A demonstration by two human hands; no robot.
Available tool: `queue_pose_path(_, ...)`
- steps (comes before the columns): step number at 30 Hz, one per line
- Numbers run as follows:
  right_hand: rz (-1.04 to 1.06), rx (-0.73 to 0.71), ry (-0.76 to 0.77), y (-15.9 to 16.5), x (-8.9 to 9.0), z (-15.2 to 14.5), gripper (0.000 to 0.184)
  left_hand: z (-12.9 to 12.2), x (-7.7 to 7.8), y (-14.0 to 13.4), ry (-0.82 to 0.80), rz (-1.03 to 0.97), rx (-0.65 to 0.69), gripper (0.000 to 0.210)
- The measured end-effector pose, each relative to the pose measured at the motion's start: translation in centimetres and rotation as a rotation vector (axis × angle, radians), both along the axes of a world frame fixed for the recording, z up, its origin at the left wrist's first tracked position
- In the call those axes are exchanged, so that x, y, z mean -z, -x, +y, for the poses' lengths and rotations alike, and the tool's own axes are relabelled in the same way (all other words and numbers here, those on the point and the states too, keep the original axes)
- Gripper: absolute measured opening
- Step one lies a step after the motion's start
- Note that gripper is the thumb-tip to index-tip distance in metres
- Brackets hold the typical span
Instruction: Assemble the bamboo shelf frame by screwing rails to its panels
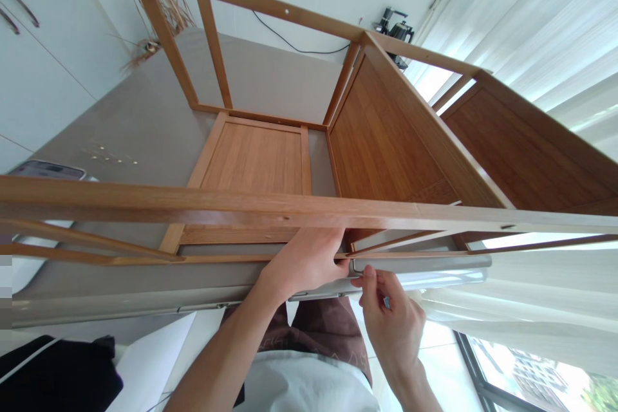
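A wooden frame (270, 205) stands on a grey table (154, 109), its long near rail crossing the scene from left to right. At its lower near bar, right of the middle, a thin bent metal key (356, 270) has one arm upright against the bar and the other running right.

The right hand (392, 312) has thumb and forefinger pinched together on the key's right end, on the near side of the bar. The left hand (306, 257) is just left of it, reaching in beneath the near rail; its thumb lies close to the key, but most of its fingers are hidden, so I cannot tell whether they are clamped on anything.

Within the frame, a wooden panel (255, 154) shows left of the upright divider (381, 135), and another panel (531, 135) fills the right end. Small pale pieces (113, 158) are scattered on the table at the left, with a phone (48, 170) nearer.

Farther out, dried stems (171, 9) stand at far left, a black kettle (400, 31) at far right, and pale curtains (545, 19) hang along the right. Black fabric (58, 373) lies at near left.
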State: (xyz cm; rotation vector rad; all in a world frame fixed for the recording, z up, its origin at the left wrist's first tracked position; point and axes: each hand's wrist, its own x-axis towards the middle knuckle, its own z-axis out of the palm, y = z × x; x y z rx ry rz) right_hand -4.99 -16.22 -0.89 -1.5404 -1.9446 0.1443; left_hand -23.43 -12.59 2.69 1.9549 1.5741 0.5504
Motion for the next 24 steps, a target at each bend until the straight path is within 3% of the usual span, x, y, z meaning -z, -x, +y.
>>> queue_pose_path(5,-0.091,-0.095,-0.144,-0.3,0.5,0.2,0.022,0.0,0.0,0.0,-0.012,-0.018,0.000,0.032)
queue_pose_path(12,-0.098,-0.092,-0.153,-0.2,0.3,0.5,0.026,-0.1,0.2,0.1,-0.008,-0.011,-0.001,0.033)
queue_pose_path(17,0.033,-0.010,0.014,0.4,-0.3,0.3,0.035,-0.1,0.1,0.1,0.002,-0.006,-0.002,0.031)
queue_pose_path(24,0.370,0.218,0.441,0.9,-1.6,0.0,0.051,-0.1,0.0,0.0,-0.017,0.015,-0.017,0.023)
